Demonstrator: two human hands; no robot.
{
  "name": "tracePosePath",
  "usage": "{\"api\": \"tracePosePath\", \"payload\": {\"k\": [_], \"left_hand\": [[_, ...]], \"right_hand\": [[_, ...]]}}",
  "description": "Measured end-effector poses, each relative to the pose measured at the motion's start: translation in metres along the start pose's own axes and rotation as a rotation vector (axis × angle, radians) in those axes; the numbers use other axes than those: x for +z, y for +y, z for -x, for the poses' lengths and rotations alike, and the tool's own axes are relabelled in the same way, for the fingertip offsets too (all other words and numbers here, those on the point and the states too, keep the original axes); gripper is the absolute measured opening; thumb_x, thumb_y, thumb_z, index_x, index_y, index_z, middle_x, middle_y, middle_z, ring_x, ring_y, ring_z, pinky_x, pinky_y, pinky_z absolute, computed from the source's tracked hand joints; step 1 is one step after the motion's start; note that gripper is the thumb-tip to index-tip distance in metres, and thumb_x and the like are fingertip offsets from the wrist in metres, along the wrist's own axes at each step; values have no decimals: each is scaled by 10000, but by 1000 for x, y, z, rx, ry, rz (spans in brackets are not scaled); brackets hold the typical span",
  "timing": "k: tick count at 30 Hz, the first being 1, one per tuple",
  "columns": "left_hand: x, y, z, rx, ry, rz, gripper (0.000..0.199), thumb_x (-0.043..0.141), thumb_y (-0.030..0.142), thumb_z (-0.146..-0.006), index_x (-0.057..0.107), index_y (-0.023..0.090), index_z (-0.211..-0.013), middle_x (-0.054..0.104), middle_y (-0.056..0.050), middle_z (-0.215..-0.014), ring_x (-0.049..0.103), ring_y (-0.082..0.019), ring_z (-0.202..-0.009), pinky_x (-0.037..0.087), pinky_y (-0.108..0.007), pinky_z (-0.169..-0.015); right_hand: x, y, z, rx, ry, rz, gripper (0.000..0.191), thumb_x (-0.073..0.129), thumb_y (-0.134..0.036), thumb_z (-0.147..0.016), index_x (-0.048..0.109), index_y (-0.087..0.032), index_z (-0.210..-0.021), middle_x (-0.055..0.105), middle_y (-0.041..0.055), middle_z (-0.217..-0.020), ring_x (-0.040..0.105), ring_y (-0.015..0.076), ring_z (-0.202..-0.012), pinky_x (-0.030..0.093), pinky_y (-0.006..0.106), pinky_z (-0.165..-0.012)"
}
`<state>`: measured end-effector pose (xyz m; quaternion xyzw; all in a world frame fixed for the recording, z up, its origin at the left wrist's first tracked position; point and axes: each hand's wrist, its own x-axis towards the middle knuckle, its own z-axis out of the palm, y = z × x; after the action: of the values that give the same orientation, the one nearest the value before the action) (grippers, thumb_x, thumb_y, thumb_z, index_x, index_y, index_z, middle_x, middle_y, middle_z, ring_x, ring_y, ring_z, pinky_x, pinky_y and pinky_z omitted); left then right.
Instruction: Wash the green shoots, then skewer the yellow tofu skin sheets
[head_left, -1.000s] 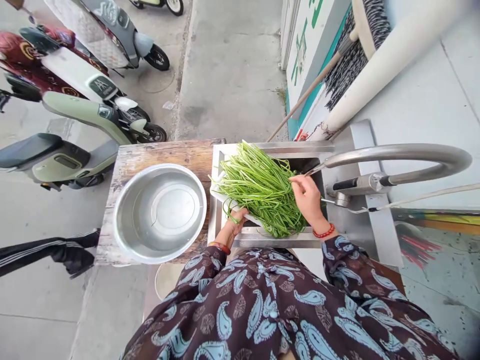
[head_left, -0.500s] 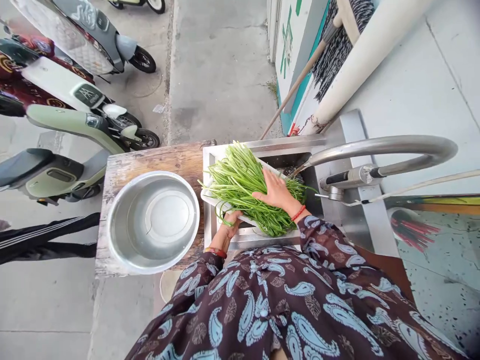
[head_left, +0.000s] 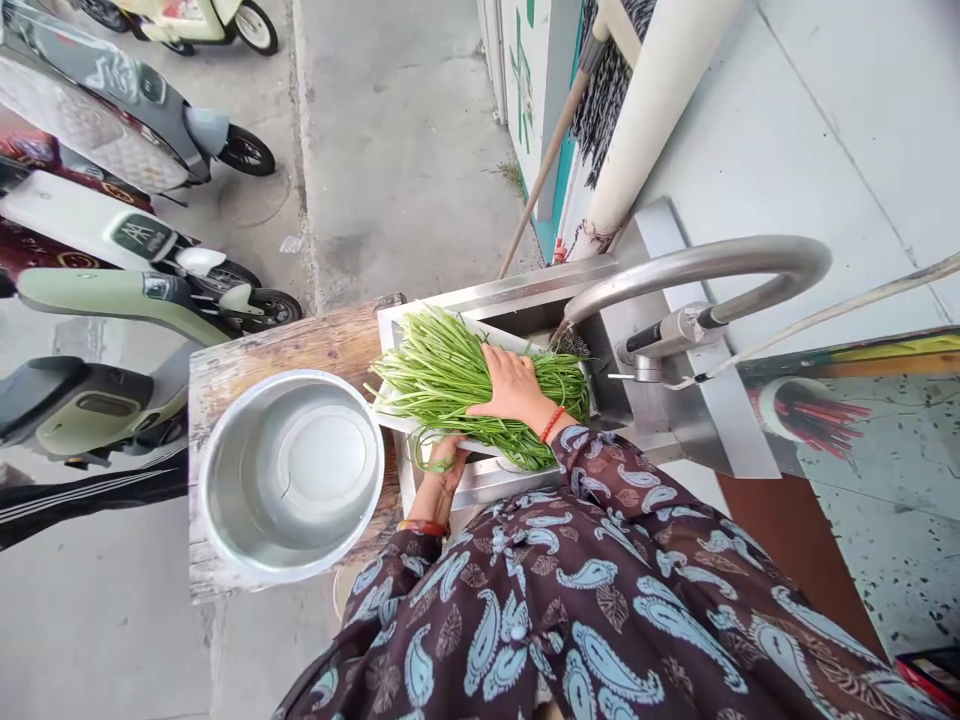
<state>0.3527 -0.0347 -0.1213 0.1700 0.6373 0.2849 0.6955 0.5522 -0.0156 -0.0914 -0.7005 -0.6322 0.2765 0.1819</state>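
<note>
Right hand (head_left: 517,388) pressed flat on the green stalks (head_left: 442,375), fingers spread! They fill a white tray (head_left: 480,330) across the sink (head_left: 491,298). Left hand (head_left: 444,468) is at the tray's near edge, its fingertips hidden, so I can't tell its grip.

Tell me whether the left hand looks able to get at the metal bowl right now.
Probably yes: the bowl sits just left of the left hand, with nothing seen standing between. That hand is at the tray's near edge, though, and may be supporting it.
</note>
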Motion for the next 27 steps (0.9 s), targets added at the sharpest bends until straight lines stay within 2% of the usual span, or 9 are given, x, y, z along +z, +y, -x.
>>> {"api": "tracePosePath", "payload": {"k": [3,6,11,14,20,27], "left_hand": [[-2,6,5,31,37,30,299,621,44,-532,553,199,-778,649,23,-741,661,-172,-793,558,-353,-847],[2,18,8,48,41,52,290,614,38,-564,591,197,-805,686,-15,-795,673,-205,-848,558,-353,-826],[29,42,1,107,34,104,347,579,30,-637,637,228,-916,718,-37,-913,670,-215,-902,565,-331,-786],[44,52,-8,137,31,116,344,554,31,-670,631,239,-933,715,-26,-912,663,-191,-879,565,-311,-798],[50,52,-23,108,18,84,318,531,34,-696,605,218,-943,690,-8,-833,638,-155,-770,558,-301,-812],[41,39,-27,55,39,0,354,514,15,-655,607,196,-945,690,-31,-838,644,-177,-703,550,-329,-741]], "right_hand": [[-3,-20,-5,-68,28,8,1173,759,-725,-665,295,-98,-1541,468,262,-1479,476,429,-1264,322,596,-1071],[-18,-34,-22,-135,43,29,1141,795,-688,-659,328,-97,-1517,512,258,-1428,500,426,-1212,327,604,-1067],[-48,-43,-56,-243,136,86,1091,869,-598,-621,376,-136,-1478,535,223,-1413,489,428,-1222,302,623,-1105],[-56,-41,-68,-290,203,105,1039,873,-559,-638,387,-163,-1467,522,189,-1443,469,422,-1266,284,629,-1135],[-53,-41,-70,-278,238,130,1061,902,-496,-631,394,-94,-1472,505,208,-1460,448,436,-1304,248,653,-1159],[-42,-42,-50,-138,154,164,1080,882,-483,-675,349,-71,-1518,455,233,-1515,405,425,-1339,227,631,-1176]]}}
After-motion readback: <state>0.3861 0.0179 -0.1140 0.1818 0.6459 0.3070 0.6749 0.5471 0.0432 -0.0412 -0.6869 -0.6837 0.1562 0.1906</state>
